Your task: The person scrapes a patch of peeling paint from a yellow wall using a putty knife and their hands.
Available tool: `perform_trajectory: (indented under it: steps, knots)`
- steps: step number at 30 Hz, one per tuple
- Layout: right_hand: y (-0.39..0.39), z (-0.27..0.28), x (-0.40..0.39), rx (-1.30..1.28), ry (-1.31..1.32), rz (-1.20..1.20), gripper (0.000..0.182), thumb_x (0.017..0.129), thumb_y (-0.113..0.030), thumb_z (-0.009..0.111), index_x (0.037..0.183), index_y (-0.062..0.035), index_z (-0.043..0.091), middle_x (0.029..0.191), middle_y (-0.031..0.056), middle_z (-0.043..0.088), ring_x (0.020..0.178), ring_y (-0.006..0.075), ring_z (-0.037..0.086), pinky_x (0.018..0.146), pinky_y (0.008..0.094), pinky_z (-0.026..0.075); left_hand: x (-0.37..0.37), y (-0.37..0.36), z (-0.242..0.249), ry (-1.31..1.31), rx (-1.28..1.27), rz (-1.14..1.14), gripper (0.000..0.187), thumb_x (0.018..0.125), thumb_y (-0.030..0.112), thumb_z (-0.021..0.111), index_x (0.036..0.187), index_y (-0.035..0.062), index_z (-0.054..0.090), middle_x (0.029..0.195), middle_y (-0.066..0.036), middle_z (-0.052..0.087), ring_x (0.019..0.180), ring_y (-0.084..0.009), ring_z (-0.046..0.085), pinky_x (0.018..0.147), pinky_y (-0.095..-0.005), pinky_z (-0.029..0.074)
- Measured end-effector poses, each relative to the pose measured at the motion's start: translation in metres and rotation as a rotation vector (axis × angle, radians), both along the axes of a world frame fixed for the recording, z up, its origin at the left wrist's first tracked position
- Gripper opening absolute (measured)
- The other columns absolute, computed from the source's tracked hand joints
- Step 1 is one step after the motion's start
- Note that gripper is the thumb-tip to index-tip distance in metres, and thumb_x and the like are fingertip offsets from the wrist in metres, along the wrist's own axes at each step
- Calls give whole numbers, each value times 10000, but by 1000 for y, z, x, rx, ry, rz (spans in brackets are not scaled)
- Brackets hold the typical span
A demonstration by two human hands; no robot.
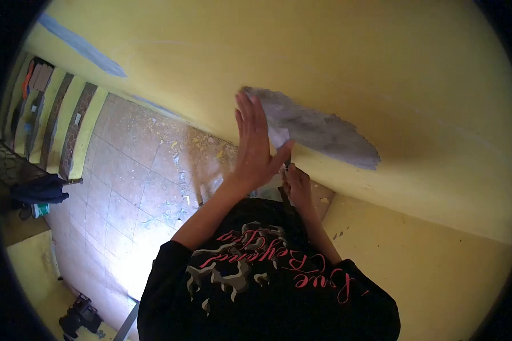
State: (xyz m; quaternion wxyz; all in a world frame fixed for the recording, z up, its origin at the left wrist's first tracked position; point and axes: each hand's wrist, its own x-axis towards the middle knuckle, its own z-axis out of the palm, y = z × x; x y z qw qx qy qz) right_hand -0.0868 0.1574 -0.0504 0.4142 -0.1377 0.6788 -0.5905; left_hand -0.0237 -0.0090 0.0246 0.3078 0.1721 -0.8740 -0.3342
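Note:
A bare grey patch (318,128) with ragged edges interrupts the yellow paint of the wall (347,62) in front of me. My left hand (255,145) is raised at the patch's left end, fingers stretched out and thumb reaching over toward the scraper. Lower down, my right hand (297,186) is closed around the dark handle of a scraper (279,136). Its pale flat blade points up at the patch's lower left edge, just beside my left palm, which partly hides it.
Paint flakes (193,150) litter the tiled floor (114,187) along the wall's foot. Another long grey patch (85,45) shows farther left. Dark cloth (42,190) hangs over something beside a green-and-white container (41,210). Dark equipment (81,317) stands at lower left near a bright light.

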Motion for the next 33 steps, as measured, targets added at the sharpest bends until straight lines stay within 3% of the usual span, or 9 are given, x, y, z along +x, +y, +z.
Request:
perform_trajectory:
  steps: [4,9,11,14,19,21,24,26,33]
  knots:
    - [45,-8,-9,174,-78,-58,490,987,-493,483,744,-74,559,604,-38,456,531,47,400,478,223,304,-42,-4,-1,201,-95,161,1027,897,454,582,1460,-117,-58,1442,-473,-111,1362,-621,-78,1090,-676,40]
    - [79,-29,-9,255,-18,-135,504,991,-494,473,738,-69,574,564,-40,451,494,44,404,454,226,292,-72,6,-93,242,-374,265,1002,918,528,524,1433,-175,30,1392,-532,-94,1337,-655,-75,1069,-711,41]
    - [84,-30,-9,256,31,-158,501,989,-493,477,746,-66,576,563,-34,453,494,42,407,453,228,297,-60,5,-123,-92,-406,257,889,866,567,573,1350,-138,329,1326,-508,212,1298,-667,129,1062,-716,107]
    - [97,-33,-11,287,82,-141,491,986,-484,486,760,-57,578,567,-25,455,507,48,422,462,238,317,-40,-1,-147,-427,-486,199,775,876,575,549,1232,-108,463,1291,-423,341,1295,-607,229,1071,-697,151]
    - [91,-20,-16,420,280,14,447,987,-444,498,897,-22,614,628,17,511,583,88,491,545,270,413,-6,-4,-188,-536,-427,152,829,896,562,526,1373,-93,353,1439,-368,244,1385,-531,157,1086,-667,176]
    - [80,-15,-15,256,727,79,409,986,-397,514,1064,-9,617,701,70,563,640,122,521,640,286,466,8,0,-198,-557,-406,154,855,903,548,524,1426,-87,292,1480,-362,195,1408,-517,122,1091,-662,170]
    - [51,20,-10,276,623,160,380,986,-346,525,1175,-24,593,745,115,583,662,133,526,691,280,479,23,8,-202,-735,28,32,887,924,503,519,1490,-66,140,1529,-348,83,1440,-484,41,1115,-644,117]
    - [31,22,-10,216,557,183,340,994,-298,518,1176,-19,582,703,71,546,646,103,503,630,259,438,28,13,-194,-547,383,-16,859,953,431,507,1494,-71,67,1544,-331,45,1454,-447,17,1139,-600,99]
    - [-23,6,-16,129,259,156,299,1014,-253,483,1095,15,588,702,22,543,635,82,493,577,247,414,22,29,-104,6,256,-29,782,988,337,458,1492,-78,27,1554,-313,25,1463,-411,34,1174,-479,110]
